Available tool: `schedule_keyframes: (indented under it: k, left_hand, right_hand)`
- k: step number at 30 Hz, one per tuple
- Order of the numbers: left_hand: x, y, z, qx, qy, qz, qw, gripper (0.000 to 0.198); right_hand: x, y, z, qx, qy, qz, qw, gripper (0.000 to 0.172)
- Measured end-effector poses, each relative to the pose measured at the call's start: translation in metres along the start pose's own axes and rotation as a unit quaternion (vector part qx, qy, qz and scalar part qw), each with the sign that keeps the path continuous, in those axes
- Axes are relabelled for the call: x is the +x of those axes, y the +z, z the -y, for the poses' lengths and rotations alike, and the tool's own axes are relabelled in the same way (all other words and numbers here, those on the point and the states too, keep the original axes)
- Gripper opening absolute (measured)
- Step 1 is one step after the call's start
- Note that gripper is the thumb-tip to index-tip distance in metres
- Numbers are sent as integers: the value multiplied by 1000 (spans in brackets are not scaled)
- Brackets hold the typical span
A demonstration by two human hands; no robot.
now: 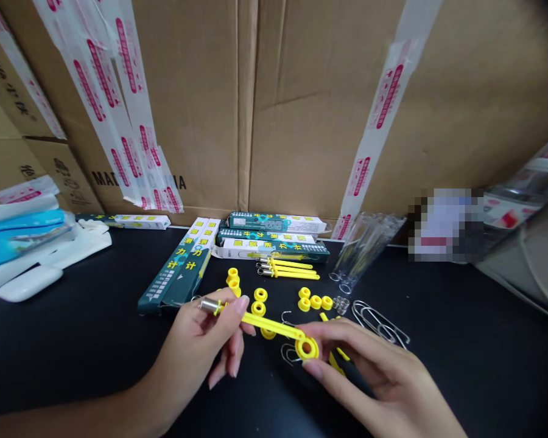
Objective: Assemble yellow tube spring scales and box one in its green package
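My left hand [214, 334] pinches a yellow plastic rod [269, 323] with a metal spring [209, 305] at its left end. The rod slants down to the right across the middle of the view. Between the thumb and fingers of my right hand [369, 359] is a yellow ring cap [307, 348], held at the rod's right end; whether the two are joined I cannot tell. Below and behind them lie wire hooks [290, 354] and loose yellow caps [260, 295]. Three similar rods with springs [292, 267] lie farther back.
Long green and white printed boxes [182, 261] lie at the back, against a big cardboard box [301, 109]. Clear plastic tubes [365, 249] and large metal hooks [379, 322] are at the right. A white case [30, 283] sits at the left on the black table [95, 353].
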State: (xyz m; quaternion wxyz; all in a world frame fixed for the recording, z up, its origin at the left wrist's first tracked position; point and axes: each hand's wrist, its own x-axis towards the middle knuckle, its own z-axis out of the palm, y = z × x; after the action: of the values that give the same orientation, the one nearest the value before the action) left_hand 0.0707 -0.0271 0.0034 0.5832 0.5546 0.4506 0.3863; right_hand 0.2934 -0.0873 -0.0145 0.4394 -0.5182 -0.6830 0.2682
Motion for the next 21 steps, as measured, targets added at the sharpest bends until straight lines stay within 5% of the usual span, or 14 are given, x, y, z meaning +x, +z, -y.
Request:
schedule_keyframes:
  k: [13, 21]
  left_hand:
    - [-3, -4, 19, 7, 29, 25, 999, 48]
    - [-5, 1, 12, 64, 64, 41, 995, 41]
  right_hand:
    - [-3, 11, -3, 209, 121, 48, 969, 11]
    - [-3, 21, 11, 293, 190, -51, 936, 24]
